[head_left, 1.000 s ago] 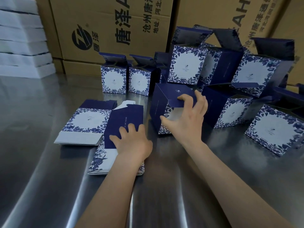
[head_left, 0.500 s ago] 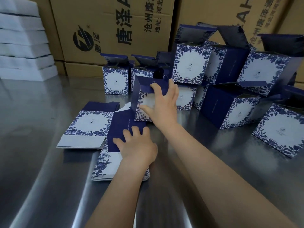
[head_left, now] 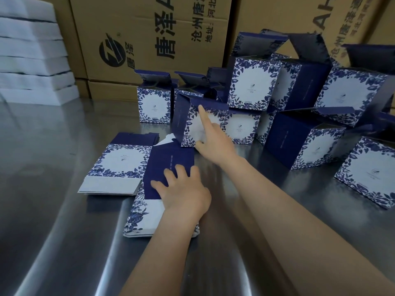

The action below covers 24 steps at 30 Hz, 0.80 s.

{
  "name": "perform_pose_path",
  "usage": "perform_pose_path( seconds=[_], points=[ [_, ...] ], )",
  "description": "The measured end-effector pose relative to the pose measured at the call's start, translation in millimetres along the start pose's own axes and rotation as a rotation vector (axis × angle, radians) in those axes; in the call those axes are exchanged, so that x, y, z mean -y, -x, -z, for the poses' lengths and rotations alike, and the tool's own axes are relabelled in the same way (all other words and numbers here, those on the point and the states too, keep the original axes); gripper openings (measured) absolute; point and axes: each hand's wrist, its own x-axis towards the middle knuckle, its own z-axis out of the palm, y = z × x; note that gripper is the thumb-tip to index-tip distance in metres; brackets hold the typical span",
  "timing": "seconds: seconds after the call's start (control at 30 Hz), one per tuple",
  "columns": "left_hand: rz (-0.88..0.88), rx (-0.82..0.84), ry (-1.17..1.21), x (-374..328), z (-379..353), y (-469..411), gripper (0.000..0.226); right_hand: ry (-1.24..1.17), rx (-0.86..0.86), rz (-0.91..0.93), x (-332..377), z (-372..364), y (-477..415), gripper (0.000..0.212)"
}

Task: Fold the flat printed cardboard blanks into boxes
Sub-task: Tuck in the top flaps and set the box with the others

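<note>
While lying palm-down on the near stack of flat blanks (head_left: 139,218), presses with the left hand (head_left: 183,193): fingers narrowly spread and lightly bent, tips on the navy top blank (head_left: 171,165), thumb out toward 9 o'clock. Grips nothing visibly.

Reaches with the right hand (head_left: 215,142) to 12 o'clock of the left, index finger laid straight up the floral front of a folded box (head_left: 192,124), thumb set against that box's lower edge. Cannot tell how the remaining fingers lie, being hidden behind the hand.

Upright on the steel table (head_left: 53,210), top flap raised, just past the far end of the near stack: so much for the touched box.

At 10 o'clock of the left hand, just beside the near stack: a second stack of blanks (head_left: 119,161), floral face up.

From 12 round to 3 o'clock: more folded boxes (head_left: 252,88), flaps open, some upright, some tipped, a few perched on others.

Behind, at 12 o'clock: brown printed cartons (head_left: 149,39). Far off at 10 o'clock: piled white slabs (head_left: 32,60).
</note>
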Motion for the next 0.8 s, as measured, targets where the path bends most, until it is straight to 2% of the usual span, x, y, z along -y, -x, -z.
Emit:
perform_pose_path(
  seconds=[0.13, 0.23, 0.37, 0.57, 0.8],
  points=[
    [-0.002, -0.013, 0.007, 0, -3, -1, 0.049, -0.147, 0.140, 0.004, -5, -3, -13, 0.095],
    [0.001, -0.018, 0.010, 0, -4, -1, 0.049, -0.284, 0.219, -0.015, -9, -9, -23, 0.082],
    [0.005, -0.028, 0.005, 0, -5, -2, 0.051, -0.240, 0.345, -0.028, -11, -19, -37, 0.070],
    [0.014, -0.044, -0.016, -2, -8, -3, 0.053, -0.211, 0.336, -0.086, -10, -33, -52, 0.072],
    [0.027, -0.059, -0.020, -2, -11, -5, 0.056, -0.057, 0.321, -0.227, -2, -38, -55, 0.069]
  ],
)
